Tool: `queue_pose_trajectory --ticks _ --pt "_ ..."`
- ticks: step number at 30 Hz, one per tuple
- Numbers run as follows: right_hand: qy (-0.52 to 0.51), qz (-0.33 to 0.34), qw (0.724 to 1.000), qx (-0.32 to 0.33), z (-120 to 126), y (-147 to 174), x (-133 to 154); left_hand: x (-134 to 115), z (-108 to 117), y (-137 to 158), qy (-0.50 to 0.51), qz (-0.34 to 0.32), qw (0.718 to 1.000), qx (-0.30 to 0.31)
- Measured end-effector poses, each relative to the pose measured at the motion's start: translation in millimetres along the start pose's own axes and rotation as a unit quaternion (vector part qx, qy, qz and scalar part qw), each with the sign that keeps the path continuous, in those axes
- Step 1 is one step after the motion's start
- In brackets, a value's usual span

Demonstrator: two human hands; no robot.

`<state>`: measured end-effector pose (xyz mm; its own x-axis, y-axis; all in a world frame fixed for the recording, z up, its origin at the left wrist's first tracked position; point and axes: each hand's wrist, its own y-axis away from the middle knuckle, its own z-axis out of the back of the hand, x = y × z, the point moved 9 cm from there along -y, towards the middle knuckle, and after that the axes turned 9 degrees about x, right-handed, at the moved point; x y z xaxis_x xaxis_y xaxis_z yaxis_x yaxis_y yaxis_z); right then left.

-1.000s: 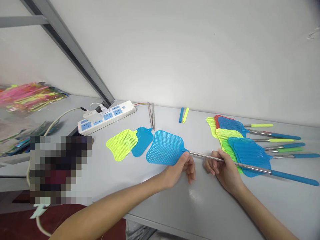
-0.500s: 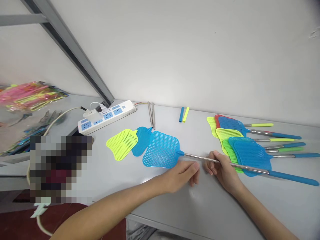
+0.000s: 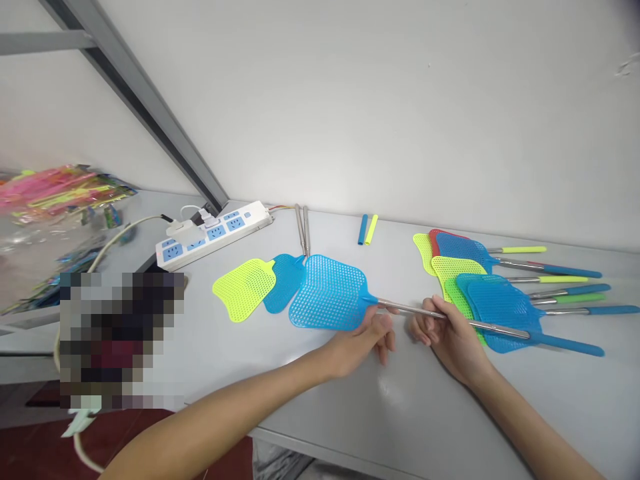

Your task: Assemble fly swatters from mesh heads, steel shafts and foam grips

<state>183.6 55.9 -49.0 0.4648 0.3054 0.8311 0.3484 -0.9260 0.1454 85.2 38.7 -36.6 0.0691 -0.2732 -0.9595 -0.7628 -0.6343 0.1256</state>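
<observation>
A blue fly swatter [image 3: 330, 293] with a metal rod and blue handle lies slantwise across both hands. My right hand [image 3: 453, 337] is closed round the middle of its rod, thumb on top. At the neck, where the mesh head meets the rod, my left hand [image 3: 363, 340] has its fingers curled on the swatter, one fingertip showing behind the rod. Left of this head lie a loose yellow swatter head [image 3: 244, 290] and a loose blue head [image 3: 283, 287], partly overlapping. Finished-looking swatters [image 3: 500, 310] in several colours are piled at the right, under the held handle.
Two metal rods [image 3: 303, 230] lie by a white power strip [image 3: 215, 233] with plugs in it. A blue and a yellow handle sleeve [image 3: 371, 230] rest near the wall. Bagged colourful items [image 3: 65, 193] are at far left, with a cable [image 3: 113, 240] and a blurred-out patch nearby.
The held swatter has shifted slightly, its handle end now further left and higher. My left hand has risen from beside the rod to the swatter's neck. My right hand stays on the rod.
</observation>
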Motion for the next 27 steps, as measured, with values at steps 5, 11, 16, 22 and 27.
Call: queue_pose_trajectory --ticks 5,11,16,22,27 --pt "0.094 -0.001 0.996 0.007 0 1 -4 -3 3 -2 0.012 -0.043 0.999 -0.011" --pt "0.166 -0.039 0.985 0.017 -7 4 -6 -7 12 -1 -0.020 -0.041 0.998 -0.033" --pt "0.078 -0.075 0.992 0.058 -24 8 -20 -9 16 2 -0.055 -0.030 0.996 -0.059" --pt "-0.004 -0.130 0.983 0.130 -46 14 -39 -5 21 2 -0.079 -0.005 0.993 -0.090" --pt "-0.003 -0.142 0.980 0.140 -49 17 -42 4 12 3 -0.091 0.054 0.994 -0.038"
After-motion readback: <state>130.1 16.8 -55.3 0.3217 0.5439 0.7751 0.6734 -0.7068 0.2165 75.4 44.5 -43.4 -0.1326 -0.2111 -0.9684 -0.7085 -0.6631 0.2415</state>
